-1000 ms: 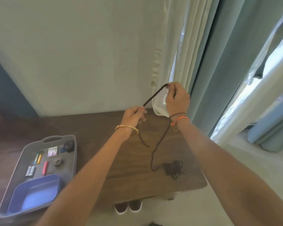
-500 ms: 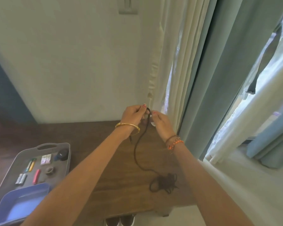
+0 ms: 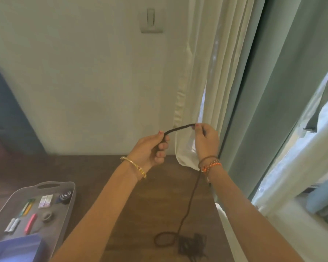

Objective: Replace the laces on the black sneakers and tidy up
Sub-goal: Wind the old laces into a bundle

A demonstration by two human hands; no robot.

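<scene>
A dark shoelace point(image 3: 179, 128) arches between both hands above the wooden table point(image 3: 150, 201). My left hand point(image 3: 150, 150) grips one part of it with curled fingers. My right hand point(image 3: 206, 140) pinches it further along, up beside the curtain. From the right hand the lace drops past my wrist down to the table, where it ends in a loop and a tangled dark pile of lace point(image 3: 190, 244) near the front edge. The black sneakers are not in view.
A grey tray point(image 3: 68, 188) at the left front holds several small items and a blue container point(image 3: 17, 248). A cream curtain point(image 3: 201, 82) and a teal curtain point(image 3: 273, 91) hang at the table's right edge. The wall stands right behind.
My hands, close together half a second ago, have drawn apart, and the right hand has risen, stretching a short span of lace between them. The view has tilted upward.
</scene>
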